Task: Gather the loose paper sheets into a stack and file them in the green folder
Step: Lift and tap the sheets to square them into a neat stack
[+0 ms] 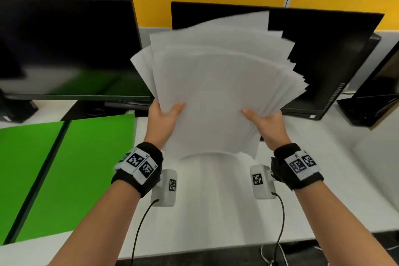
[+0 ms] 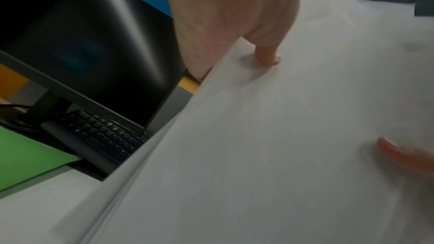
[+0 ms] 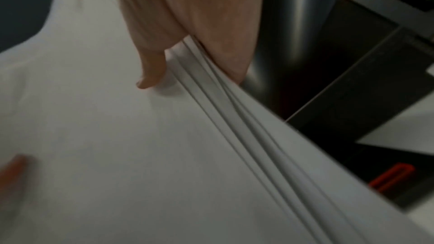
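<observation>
In the head view, the left hand [image 1: 163, 119] and right hand [image 1: 266, 124] each held a firm grip on the lower edges of the fanned stack of paper sheets [image 1: 218, 84], raised at frame centre above the white tabletop [image 1: 216, 211]. The open green folder [image 1: 64, 170] lay flat at lower left, before a dark monitor [image 1: 64, 45].

In the left wrist view, the thumb [image 2: 267, 57] pressed on the top sheet; a keyboard [image 2: 103, 136] sat at left.

In the right wrist view, the thumb [image 3: 152, 73] clamped the layered sheet edges [image 3: 234, 118].
</observation>
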A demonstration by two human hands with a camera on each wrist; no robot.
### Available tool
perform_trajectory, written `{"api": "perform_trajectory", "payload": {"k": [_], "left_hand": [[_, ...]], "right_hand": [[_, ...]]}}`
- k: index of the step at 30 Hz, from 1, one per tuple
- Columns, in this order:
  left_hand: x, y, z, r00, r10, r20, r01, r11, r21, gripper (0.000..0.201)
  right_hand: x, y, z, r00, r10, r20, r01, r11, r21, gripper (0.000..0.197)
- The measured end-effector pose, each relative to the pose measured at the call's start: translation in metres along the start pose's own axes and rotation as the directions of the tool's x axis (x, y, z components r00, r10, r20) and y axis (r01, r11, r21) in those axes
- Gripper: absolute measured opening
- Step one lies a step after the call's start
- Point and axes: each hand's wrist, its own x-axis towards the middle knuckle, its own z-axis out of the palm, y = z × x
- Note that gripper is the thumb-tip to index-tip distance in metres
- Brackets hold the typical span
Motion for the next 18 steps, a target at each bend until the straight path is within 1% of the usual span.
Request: {"api": "perform_trajectory", "payload": {"k": [3,11,14,18], "left_hand": [[-0.003,0.0,0.009,0.998,0.041,-0.039,-0.042,0.999,-0.017,0.043],[0.003,0.002,0.009,0.994,0.078,-0.074,-0.083,0.994,-0.072,0.048],[0.005,0.002,0.007,0.996,0.08,-0.04,-0.082,0.995,-0.064,0.048],[0.007,-0.003,0.004,0.998,0.066,-0.021,-0.067,0.997,-0.036,0.051]], "right_hand": [[0.005,-0.003,-0.001,1.0,-0.019,0.004,0.019,1.0,-0.018,0.031],[0.021,-0.032,0.004,0.986,-0.169,0.01,0.169,0.985,0.025,0.036],[0.026,-0.041,0.008,0.978,-0.207,0.001,0.207,0.978,0.039,0.032],[0.028,-0.049,0.014,0.958,-0.28,-0.067,0.284,0.957,0.064,0.022]]}}
